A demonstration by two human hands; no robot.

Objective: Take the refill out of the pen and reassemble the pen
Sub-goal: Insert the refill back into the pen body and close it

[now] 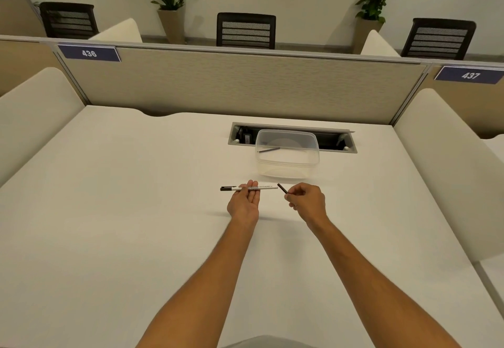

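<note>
Your left hand [243,202] lies palm up with straight fingers, and the white pen [249,188] rests across them, its black cap pointing left. Your right hand [308,200] has a pinching grip on a small dark piece [282,188], just beside the pen's open end. A thin dark stick [269,149] lies in the clear tub [287,154] farther back on the surface [136,211].

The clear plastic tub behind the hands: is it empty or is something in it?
Not empty. The clear tub stands upright without a lid, and one thin dark stick lies on its bottom near the left wall. Whether that is a refill cannot be told.
</note>
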